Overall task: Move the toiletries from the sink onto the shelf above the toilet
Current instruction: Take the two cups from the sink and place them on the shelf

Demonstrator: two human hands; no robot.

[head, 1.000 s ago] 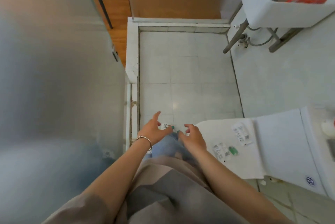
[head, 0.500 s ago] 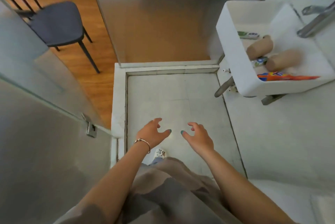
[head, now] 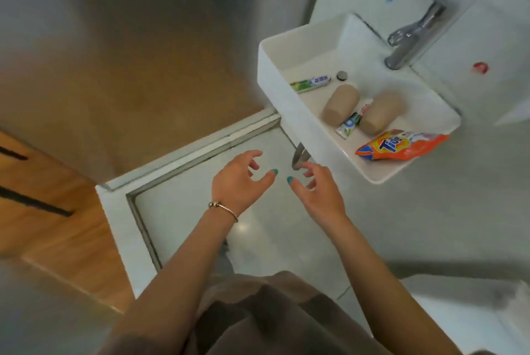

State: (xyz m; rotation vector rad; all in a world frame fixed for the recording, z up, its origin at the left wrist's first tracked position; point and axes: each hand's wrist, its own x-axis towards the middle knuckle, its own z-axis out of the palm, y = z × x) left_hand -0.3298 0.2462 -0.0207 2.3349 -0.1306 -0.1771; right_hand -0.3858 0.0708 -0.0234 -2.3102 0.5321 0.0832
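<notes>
A white square sink [head: 275, 96] hangs on the wall at the upper right. Inside it lie a green-and-white toothpaste tube [head: 311, 83], two brown rolls [head: 339, 105] [head: 383, 113], a small white-green tube [head: 350, 122] between them, and an orange Tide packet [head: 401, 144] at the near edge. My left hand [head: 239, 181] and my right hand [head: 321, 192] hover side by side below the sink's near corner, fingers spread, both holding nothing. The shelf is out of view.
A chrome tap [head: 413, 36] stands over the sink. A metal pipe [head: 299, 155] runs under the basin just beyond my right fingers. A raised white threshold [head: 189, 151] borders the tiled floor; wooden flooring [head: 51, 211] lies left. A white toilet part [head: 464, 311] shows bottom right.
The view has swung up from the floor and toilet toward the sink. Both hands have risen and moved closer to the sink, still holding nothing.
</notes>
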